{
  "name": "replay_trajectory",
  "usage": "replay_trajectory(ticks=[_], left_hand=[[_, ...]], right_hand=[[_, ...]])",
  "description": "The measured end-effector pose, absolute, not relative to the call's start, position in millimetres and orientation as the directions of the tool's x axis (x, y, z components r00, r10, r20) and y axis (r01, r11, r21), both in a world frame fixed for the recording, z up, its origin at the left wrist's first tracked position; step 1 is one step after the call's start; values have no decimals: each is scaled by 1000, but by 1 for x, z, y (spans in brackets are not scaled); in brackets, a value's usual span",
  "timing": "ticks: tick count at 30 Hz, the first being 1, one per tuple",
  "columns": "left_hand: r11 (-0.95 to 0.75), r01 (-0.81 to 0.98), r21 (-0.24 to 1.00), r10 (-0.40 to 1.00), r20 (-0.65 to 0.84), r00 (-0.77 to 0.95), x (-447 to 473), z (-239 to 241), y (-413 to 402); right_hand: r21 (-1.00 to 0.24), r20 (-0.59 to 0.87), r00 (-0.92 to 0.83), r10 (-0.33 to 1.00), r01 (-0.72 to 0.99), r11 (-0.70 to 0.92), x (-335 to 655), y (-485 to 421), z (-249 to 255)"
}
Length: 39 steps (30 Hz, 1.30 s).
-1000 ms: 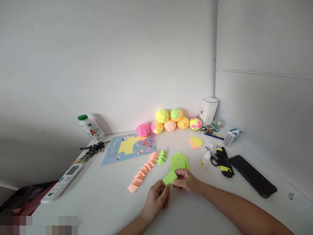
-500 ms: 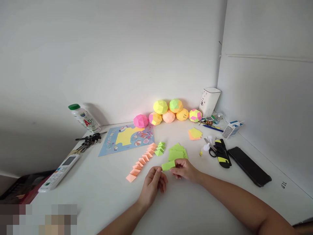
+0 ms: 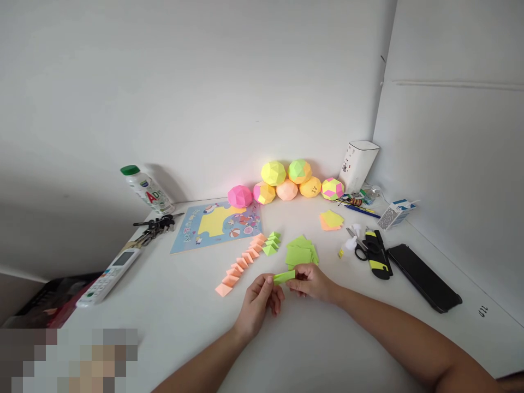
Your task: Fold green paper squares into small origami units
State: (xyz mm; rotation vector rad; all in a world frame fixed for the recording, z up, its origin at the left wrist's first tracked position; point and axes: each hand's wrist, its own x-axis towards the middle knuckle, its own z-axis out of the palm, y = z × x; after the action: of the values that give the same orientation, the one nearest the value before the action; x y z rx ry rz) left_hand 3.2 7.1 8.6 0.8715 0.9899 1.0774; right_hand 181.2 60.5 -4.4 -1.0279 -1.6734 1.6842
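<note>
A folded strip of green paper (image 3: 284,277) is held level between my two hands, just above the table. My left hand (image 3: 258,300) pinches its left end with thumb and forefinger, the other fingers curled. On the opposite end, my right hand (image 3: 313,281) has the strip between thumb and fingers. Right behind it lies a fan of loose green paper squares (image 3: 301,252). Farther left are a few small folded green pieces (image 3: 271,244) and a slanting row of folded peach pieces (image 3: 240,264).
Several faceted paper balls (image 3: 273,173) stand against the wall. Scissors (image 3: 361,252), a utility knife (image 3: 377,256) and a black phone-like slab (image 3: 424,277) lie to the right. At the left are a white remote (image 3: 107,277), keys (image 3: 158,228), a bottle (image 3: 147,188) and a blue printed sheet (image 3: 192,240).
The green strip looks narrower now, its broad face tipped out of view, and my left hand's thumb sits on its end. The whole view has shifted slightly.
</note>
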Motion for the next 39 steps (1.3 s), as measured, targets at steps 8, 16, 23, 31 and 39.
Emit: replay_trajectory(ticks=[8,16,23,31,39], left_hand=[[237,-275,932,964,-191,186,1,6,7],[248,-263,932,953,-186,239,-1,8,6],[284,-125,951,951,-263,162,3,7,10],[256,-82,963,965,-250,76,5,11,10],[254,-60,965,965,-248,86,6,11,9]], right_hand=[[-986,-114,-559,821,168,-23,180,58,2],[-994,-23,-533,846,101,37,176,55,4],[-994,-10,-516,857,97,47,176,52,-1],[-962,209,-588,781,19,272,178,53,1],[-937,251,-570,782,61,345,175,56,-2]])
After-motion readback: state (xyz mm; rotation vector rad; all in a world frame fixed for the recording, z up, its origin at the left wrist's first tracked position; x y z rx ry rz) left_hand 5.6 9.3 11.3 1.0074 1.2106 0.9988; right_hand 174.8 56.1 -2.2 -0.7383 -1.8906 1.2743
